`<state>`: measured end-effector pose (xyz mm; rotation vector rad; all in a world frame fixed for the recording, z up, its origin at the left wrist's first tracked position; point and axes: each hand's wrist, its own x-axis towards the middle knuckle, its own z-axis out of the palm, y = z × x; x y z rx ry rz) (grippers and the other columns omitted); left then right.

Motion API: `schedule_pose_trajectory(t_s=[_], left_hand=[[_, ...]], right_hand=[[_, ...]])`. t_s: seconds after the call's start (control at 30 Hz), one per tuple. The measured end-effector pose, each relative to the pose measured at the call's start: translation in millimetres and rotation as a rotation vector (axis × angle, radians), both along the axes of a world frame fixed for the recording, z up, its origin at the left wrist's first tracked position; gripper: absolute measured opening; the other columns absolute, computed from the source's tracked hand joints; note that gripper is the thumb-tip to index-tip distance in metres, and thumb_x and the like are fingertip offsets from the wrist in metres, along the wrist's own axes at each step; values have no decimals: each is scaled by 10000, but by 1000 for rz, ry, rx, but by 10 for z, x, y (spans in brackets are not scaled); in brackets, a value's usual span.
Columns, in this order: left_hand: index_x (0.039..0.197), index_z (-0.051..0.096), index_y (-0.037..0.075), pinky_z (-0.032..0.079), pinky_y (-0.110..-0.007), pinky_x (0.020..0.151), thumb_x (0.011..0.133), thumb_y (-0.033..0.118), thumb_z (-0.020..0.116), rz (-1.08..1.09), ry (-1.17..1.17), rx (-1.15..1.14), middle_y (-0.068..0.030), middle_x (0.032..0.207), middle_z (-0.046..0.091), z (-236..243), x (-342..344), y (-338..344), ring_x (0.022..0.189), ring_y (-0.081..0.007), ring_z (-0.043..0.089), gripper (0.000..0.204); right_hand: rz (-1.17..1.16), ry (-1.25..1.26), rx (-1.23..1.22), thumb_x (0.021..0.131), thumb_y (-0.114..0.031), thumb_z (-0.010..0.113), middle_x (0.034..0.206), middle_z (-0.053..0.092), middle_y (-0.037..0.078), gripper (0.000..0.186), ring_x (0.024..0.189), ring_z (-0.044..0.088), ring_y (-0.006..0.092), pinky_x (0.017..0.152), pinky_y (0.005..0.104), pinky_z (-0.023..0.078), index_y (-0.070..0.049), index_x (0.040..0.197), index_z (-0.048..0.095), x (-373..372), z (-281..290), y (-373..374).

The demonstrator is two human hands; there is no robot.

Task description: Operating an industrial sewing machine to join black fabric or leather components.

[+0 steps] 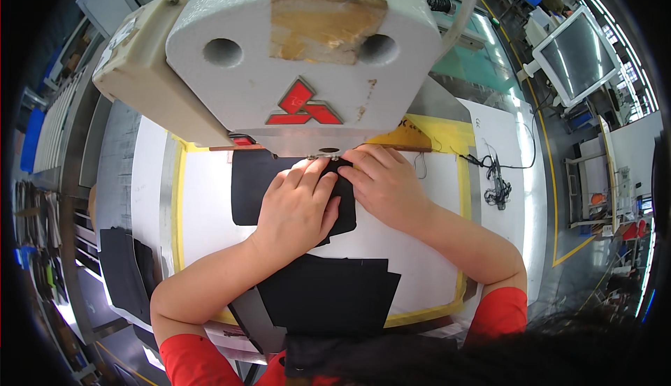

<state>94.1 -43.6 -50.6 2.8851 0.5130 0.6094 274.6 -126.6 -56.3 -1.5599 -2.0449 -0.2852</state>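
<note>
Your left hand (297, 204) lies palm down just in front of the bulky white painted-metal machine head (304, 75), loosely spread, its fingers slightly bent and its thumb set apart; it rests on a flat, black, cloth-like piece with rounded corners (246, 189) rather than gripping it. That piece sits at the front lower edge of the machine head, partly beneath it. Your right hand (391, 185) is half curled, its fingertips beside your left ones at the small metal foot (325, 155) under the machine head; whether it pinches the black piece, you cannot tell from here. Nearer you from the machine head, overlapping angular black sheets (335, 292) lie on the white surface edged with yellow tape (426, 274). To the machine head's right is a tangle of dark cord (498, 190); to its left and nearer you, a stack of black pieces (124, 264).
</note>
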Motion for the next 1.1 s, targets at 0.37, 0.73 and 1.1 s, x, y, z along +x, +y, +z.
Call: schedule_pose_trajectory(t_s=[0.37, 0.73, 1.1], left_hand=[[1148, 597, 23, 427, -391, 944, 827, 214, 662, -37, -13, 76, -150, 1212, 591, -7, 28, 35, 1111, -296, 568, 379], [1222, 560, 5, 395, -403, 1003, 784, 224, 694, -28, 33, 64, -135, 1354, 533, -7, 7, -13, 1167, -297, 551, 508], [1229, 557, 2, 383, -412, 1020, 787, 243, 688, -18, 98, 75, -136, 1357, 529, 13, 13, -32, 1181, -293, 553, 520]], right_hand=[[-51, -257, 40, 775, -152, 606, 1116, 615, 113, 210, 1050, 573, 229, 851, 332, 472, -22, 940, 607, -37, -30, -21], [-72, -181, -103, 762, -102, 617, 1251, 580, 134, 378, 1173, 539, 263, 932, 365, 443, 14, 1121, 618, -75, -32, -123], [-97, -199, -149, 818, -142, 584, 1334, 528, 162, 442, 1259, 482, 274, 980, 374, 397, 46, 1218, 576, -71, -37, -205]])
